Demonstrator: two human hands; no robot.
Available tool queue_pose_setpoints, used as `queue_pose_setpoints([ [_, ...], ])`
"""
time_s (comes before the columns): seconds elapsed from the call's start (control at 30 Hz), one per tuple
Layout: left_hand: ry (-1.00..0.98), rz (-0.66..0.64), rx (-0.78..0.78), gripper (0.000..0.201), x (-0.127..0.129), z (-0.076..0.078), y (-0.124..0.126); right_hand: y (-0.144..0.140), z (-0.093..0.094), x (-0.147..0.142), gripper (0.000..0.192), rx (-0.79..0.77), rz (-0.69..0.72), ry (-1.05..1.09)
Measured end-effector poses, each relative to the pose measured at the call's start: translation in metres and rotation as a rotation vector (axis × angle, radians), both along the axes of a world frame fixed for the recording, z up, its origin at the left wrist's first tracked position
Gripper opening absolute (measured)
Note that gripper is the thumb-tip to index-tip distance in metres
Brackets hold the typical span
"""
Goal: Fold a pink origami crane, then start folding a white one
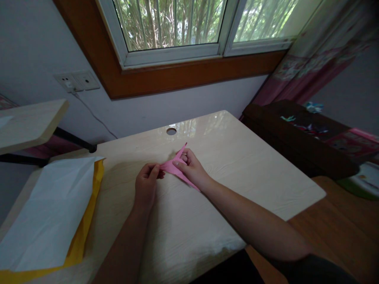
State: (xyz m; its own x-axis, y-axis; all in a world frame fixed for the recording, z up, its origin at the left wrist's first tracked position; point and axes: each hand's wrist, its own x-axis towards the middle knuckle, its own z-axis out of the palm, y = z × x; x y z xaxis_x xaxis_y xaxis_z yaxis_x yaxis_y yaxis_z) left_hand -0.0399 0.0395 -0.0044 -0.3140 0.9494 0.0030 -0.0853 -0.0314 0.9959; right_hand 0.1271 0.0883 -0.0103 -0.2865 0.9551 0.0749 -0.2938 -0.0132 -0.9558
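No legible text anywhere

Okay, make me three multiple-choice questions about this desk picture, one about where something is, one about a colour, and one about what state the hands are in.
1. Where does the stack of white and yellow sheets lie on the desk?
A. At the left edge
B. At the right edge
C. Under the round hole

2. What colour is the folded paper in the hands?
A. Blue
B. Pink
C. Green

3. How do the hands hold the folded paper?
A. Only the left hand touches it
B. Both hands pinch it
C. Neither hand touches it

Answers:
1. A, the sheets lie at the desk's left edge, apart from the hands.
2. B, the paper between the hands is pink.
3. B, the left hand pinches one end and the right hand pinches the middle with its fingers.
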Motion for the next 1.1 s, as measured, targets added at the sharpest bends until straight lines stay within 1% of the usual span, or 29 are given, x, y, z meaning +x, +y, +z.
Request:
queue_pose_setpoints([
  [0.07,0.031,-0.061,-0.005,0.023,-0.001,0.002,0.0,-0.001,0.001,0.0,0.045,-0.004,0.032,-0.015],
  [0.13,0.104,-0.118,-0.032,0.026,-0.001,0.004,0.0,-0.002,0.003,0.0,0.047,-0.003,0.069,-0.03],
  [0.2,0.172,-0.147,-0.064,0.028,-0.001,0.006,0.0,-0.003,0.004,0.0,0.048,0.006,0.08,-0.052],
  [0.27,0.19,-0.141,-0.079,0.029,-0.001,0.007,0.0,-0.003,0.005,0.0,0.048,0.016,0.056,-0.083],
  [0.37,0.138,-0.089,-0.077,0.031,-0.001,0.006,-0.001,0.0,0.006,0.0,0.049,0.012,0.014,-0.099],
  [0.47,0.067,-0.031,-0.066,0.033,-0.001,0.003,-0.001,0.002,0.007,0.001,0.054,-0.049,0.013,-0.053],
  [0.57,0.012,-0.004,-0.06,0.033,-0.001,0.0,0.001,0.004,0.008,0.002,0.056,-0.104,0.01,-0.023],
  [0.67,0.01,-0.009,-0.069,0.032,-0.002,-0.001,0.002,0.004,0.008,0.003,0.052,-0.103,0.008,-0.026],
  [0.73,0.029,-0.034,-0.082,0.032,-0.003,0.001,0.002,0.005,0.008,0.005,0.049,-0.076,0.005,-0.029],
  [0.83,0.112,-0.091,-0.096,0.032,-0.005,0.004,0.001,0.006,0.01,0.009,0.045,-0.025,0.006,-0.065],
  [0.93,0.202,-0.143,-0.09,0.033,-0.005,0.008,0.0,0.008,0.01,0.014,0.043,0.0,0.078,-0.14],
  [1.03,0.218,-0.23,-0.107,0.033,-0.005,0.011,-0.001,0.008,0.01,0.017,0.044,0.015,0.188,-0.195],
  [1.1,0.241,-0.269,-0.122,0.031,-0.004,0.013,-0.003,0.008,0.01,0.018,0.044,0.02,0.234,-0.22],
])
